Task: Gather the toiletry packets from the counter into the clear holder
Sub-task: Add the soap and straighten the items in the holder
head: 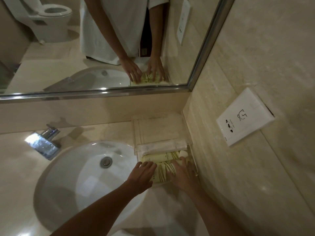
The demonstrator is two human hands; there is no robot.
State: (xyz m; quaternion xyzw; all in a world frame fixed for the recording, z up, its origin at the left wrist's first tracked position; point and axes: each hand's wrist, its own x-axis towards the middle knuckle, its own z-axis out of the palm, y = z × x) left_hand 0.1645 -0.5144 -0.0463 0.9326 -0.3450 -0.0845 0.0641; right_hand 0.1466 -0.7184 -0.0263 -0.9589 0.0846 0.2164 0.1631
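Observation:
A clear acrylic holder stands on the counter in the corner by the right wall. Several pale yellow toiletry packets with green stripes lie in its front part, and a white wrapped packet lies across behind them. My left hand rests with straight fingers on the left ends of the yellow packets. My right hand lies flat with spread fingers on their right ends. Parts of the packets are hidden under both hands.
A white oval basin with a chrome drain sits left of the holder, a chrome faucet behind it. A mirror spans the back wall. A white socket plate is on the right wall.

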